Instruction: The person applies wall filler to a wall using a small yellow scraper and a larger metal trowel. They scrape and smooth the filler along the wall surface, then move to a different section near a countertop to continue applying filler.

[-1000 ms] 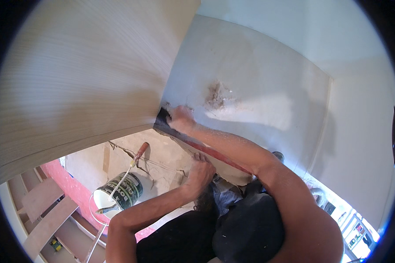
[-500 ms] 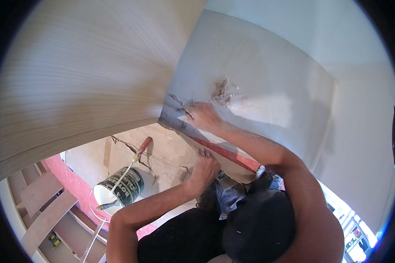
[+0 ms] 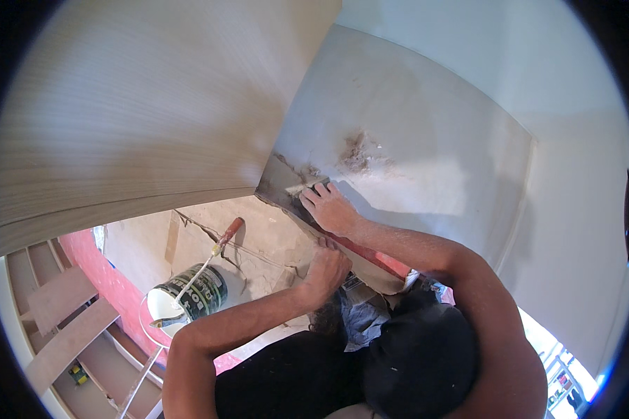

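Note:
My right hand (image 3: 332, 209) presses with bent fingers on a flat scraper-like tool (image 3: 310, 187), partly hidden, against the lower wall (image 3: 433, 119) beside the corner. Dark patches and a rough broken area (image 3: 358, 153) mark that wall. My left hand (image 3: 326, 276) is curled at the edge of a pale board strip (image 3: 370, 272) running below the wall. A red band (image 3: 384, 260) shows along that strip, under my right forearm.
A wood-grain panel (image 3: 119, 119) forms the left side. A bucket (image 3: 203, 293) with a white interior and brush sits below it, near a red-handled rod tool (image 3: 230, 234). Shelving boards (image 3: 63, 300) lie at lower left; grey fabric (image 3: 363, 321) is beside my left hand.
My right hand has moved from the dark corner rightward along the wall, its fingers now laid over the tool. Grey shows where the corner looked dark. My left hand stays near the strip.

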`<state>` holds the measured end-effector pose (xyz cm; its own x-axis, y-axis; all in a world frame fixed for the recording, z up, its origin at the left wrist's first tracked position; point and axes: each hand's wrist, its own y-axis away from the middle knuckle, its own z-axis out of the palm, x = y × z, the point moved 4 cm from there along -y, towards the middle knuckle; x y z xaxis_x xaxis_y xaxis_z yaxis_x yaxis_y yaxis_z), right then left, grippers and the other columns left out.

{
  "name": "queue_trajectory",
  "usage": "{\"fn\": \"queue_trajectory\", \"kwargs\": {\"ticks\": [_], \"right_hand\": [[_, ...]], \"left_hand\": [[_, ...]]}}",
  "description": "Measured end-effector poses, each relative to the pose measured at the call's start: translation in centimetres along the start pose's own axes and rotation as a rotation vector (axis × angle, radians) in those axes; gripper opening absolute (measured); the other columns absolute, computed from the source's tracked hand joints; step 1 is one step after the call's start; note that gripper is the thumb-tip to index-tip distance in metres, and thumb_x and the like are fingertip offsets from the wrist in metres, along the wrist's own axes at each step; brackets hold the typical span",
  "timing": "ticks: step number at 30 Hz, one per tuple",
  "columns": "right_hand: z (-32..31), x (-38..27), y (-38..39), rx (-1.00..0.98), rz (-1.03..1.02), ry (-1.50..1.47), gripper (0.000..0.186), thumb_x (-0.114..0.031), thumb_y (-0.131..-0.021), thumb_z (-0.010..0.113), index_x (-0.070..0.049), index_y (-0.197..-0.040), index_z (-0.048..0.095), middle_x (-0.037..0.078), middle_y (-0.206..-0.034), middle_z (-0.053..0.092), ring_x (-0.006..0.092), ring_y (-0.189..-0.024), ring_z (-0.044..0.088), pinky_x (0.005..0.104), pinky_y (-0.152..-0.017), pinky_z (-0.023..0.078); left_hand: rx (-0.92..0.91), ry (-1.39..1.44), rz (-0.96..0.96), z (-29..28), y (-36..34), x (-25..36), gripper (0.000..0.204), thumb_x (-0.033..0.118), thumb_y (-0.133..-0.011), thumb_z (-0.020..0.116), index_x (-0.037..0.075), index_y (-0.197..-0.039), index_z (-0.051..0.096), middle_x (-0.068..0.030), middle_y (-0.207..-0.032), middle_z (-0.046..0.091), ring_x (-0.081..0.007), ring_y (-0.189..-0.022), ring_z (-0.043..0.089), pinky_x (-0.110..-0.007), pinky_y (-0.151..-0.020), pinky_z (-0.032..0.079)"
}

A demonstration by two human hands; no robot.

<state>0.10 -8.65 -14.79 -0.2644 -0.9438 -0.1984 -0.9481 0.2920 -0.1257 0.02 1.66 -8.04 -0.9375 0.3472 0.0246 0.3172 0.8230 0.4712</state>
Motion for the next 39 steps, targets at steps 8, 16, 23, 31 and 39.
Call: {"fn": "queue_trajectory", "kwargs": {"ticks": [8, 16, 23, 31, 39], "right_hand": [[1.4, 2.4, -6.0, -0.024, 0.043, -0.010, 0.025, -0.016, -0.088, 0.055, -0.002, -0.106, 0.065, 0.011, -0.115, 0.062, 0.0291, -0.112, 0.055, 0.0452, -0.092, 0.046], [-2.2, 6.8, -4.2, -0.077, 0.703, -0.607, 0.033, -0.024, -0.083, 0.064, 0.002, -0.102, 0.068, 0.029, -0.095, 0.067, 0.0437, -0.093, 0.066, 0.0514, -0.085, 0.052], [1.5, 1.6, -9.7, -0.115, 0.620, -0.786, 0.032, -0.025, -0.079, 0.065, 0.002, -0.094, 0.071, 0.030, -0.087, 0.068, 0.0440, -0.087, 0.068, 0.0504, -0.081, 0.055], [-1.4, 3.8, -8.7, 0.026, 0.453, -0.397, 0.027, -0.017, -0.081, 0.064, -0.002, -0.102, 0.069, 0.021, -0.096, 0.069, 0.0406, -0.090, 0.067, 0.0509, -0.077, 0.055], [1.2, -0.2, -4.4, 0.146, 0.028, -0.053, 0.028, -0.015, -0.088, 0.053, -0.007, -0.112, 0.064, 0.005, -0.120, 0.065, 0.0228, -0.115, 0.057, 0.0413, -0.098, 0.044]], "left_hand": [[0.078, -0.036, 0.003, 0.7, 0.1, 0.3, 0.021, 0.018, -0.081, 0.062, 0.003, -0.089, 0.073, -0.0128, -0.088, 0.067, -0.0252, -0.089, 0.062, -0.037, -0.076, 0.048], [0.121, -0.020, -0.026, 0.4, 0.7, 0.1, 0.024, 0.017, -0.080, 0.062, -0.001, -0.092, 0.073, -0.0158, -0.090, 0.067, -0.0279, -0.089, 0.062, -0.039, -0.076, 0.050], [0.093, -0.013, 0.023, 0.5, 0.0, 0.2, 0.026, 0.018, -0.081, 0.062, -0.003, -0.093, 0.072, -0.0162, -0.091, 0.067, -0.0282, -0.091, 0.063, -0.040, -0.077, 0.050], [0.084, -0.010, -0.013, 0.3, 0.8, 0.0, 0.025, 0.018, -0.081, 0.062, -0.002, -0.092, 0.072, -0.0161, -0.093, 0.067, -0.0274, -0.092, 0.062, -0.038, -0.076, 0.048], [0.025, 0.077, -0.002, 1.0, -0.3, 0.1, 0.022, 0.018, -0.081, 0.062, 0.001, -0.090, 0.073, -0.0145, -0.092, 0.067, -0.0274, -0.092, 0.061, -0.039, -0.076, 0.047]]}}
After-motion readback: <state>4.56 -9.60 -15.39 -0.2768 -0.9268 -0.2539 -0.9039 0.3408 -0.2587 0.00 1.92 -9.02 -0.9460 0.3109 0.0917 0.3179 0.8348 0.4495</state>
